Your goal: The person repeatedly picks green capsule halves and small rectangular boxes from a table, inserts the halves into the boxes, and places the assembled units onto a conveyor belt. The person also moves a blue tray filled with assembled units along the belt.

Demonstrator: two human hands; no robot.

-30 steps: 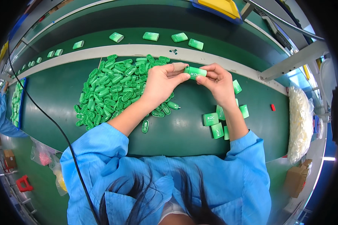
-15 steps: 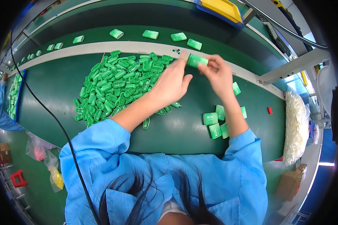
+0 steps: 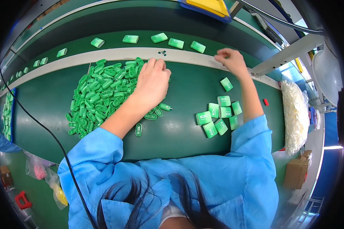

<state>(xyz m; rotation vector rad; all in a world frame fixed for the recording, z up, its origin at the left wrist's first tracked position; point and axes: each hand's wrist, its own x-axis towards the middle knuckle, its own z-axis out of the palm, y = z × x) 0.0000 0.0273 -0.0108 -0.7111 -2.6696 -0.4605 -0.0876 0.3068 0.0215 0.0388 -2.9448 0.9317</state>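
My left hand [image 3: 153, 81] is at the right side of a pile of green oval plastic pieces [image 3: 103, 91], its fingers bent down and drawn together. The fingertips are hidden, so what they hold cannot be made out. My right hand [image 3: 233, 61] hovers beside the white rail [image 3: 187, 57], its fingers curled toward the thumb with nothing visible in them. On the belt just left of it lies a light-green flat case [image 3: 197, 46]. Below that hand, several similar green cases [image 3: 224, 101] lie loosely grouped on the dark green table [image 3: 179, 133].
More green cases [image 3: 130, 39] sit in a row along the belt beyond the rail. A clear bag of whitish pieces [image 3: 295, 118] stands at the right edge, near a small red piece [image 3: 265, 102]. A black cable [image 3: 46, 121] crosses the left side. A person's blue sleeve [image 3: 0, 133] shows far left.
The green case between my hands is now on the belt, released. My right hand has moved right, away from it; my left hand has drawn back to the pile. Belt cases have shifted left.
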